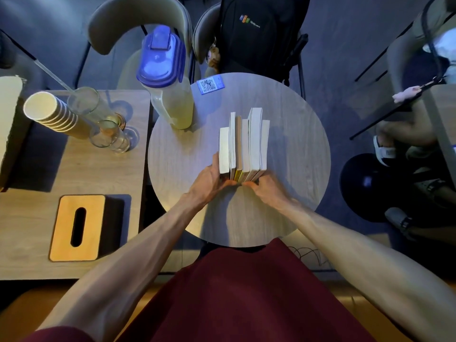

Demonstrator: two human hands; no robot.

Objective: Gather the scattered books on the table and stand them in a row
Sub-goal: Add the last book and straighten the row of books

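Six books (244, 144) stand upright in a tight row at the middle of the round table (296, 144). The left hand (209, 180) and right hand (266, 187) press fingertips against the near spines, bracing the row. A lidded jug (167, 80) stands toward the upper left.

Both hands, left hand (209, 177) and right hand (266, 187), press upright books (244, 144).

Both bare forearms reach from the near edge toward the middle, converging. The left hand (211, 180) lies palm-in, thumb raised along the far-left side, fingers curled inward to the right. The right hand (265, 187) mirrors it, knuckles up, fingers curled left. Their fingertips nearly meet, just apart.
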